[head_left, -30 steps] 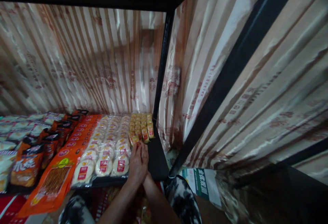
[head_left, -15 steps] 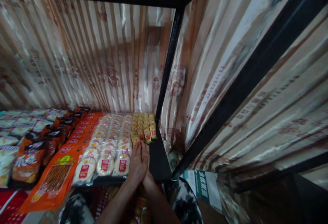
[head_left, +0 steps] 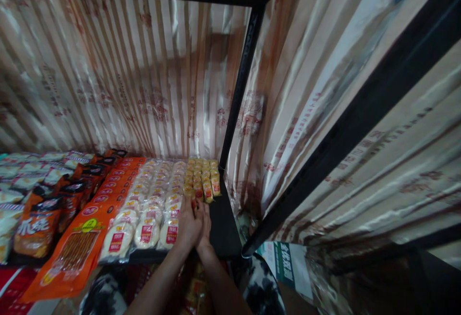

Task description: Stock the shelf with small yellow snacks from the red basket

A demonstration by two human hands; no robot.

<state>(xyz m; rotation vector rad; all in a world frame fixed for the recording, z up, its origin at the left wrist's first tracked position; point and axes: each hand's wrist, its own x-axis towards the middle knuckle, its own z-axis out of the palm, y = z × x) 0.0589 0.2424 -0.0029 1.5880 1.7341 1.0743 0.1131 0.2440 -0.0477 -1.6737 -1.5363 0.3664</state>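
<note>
My left hand and my right hand are side by side at the front of the small yellow snack packets on the shelf. Between their closed fingers a bit of a yellow-and-red snack packet shows; the fingers hide most of it. Left of my hands are rows of round white cakes in clear wrappers, lying overlapped. Under my forearms, below the shelf edge, more yellow packets are dimly visible.
Orange flat snack bags, orange-and-black bags and white bags fill the shelf's left. A black shelf post and a slanting black bar stand at the right. Striped plastic sheeting hangs behind.
My fingers have bent and drawn closer around the packet at the row's front; before, they lay straighter. The view has shifted slightly.
</note>
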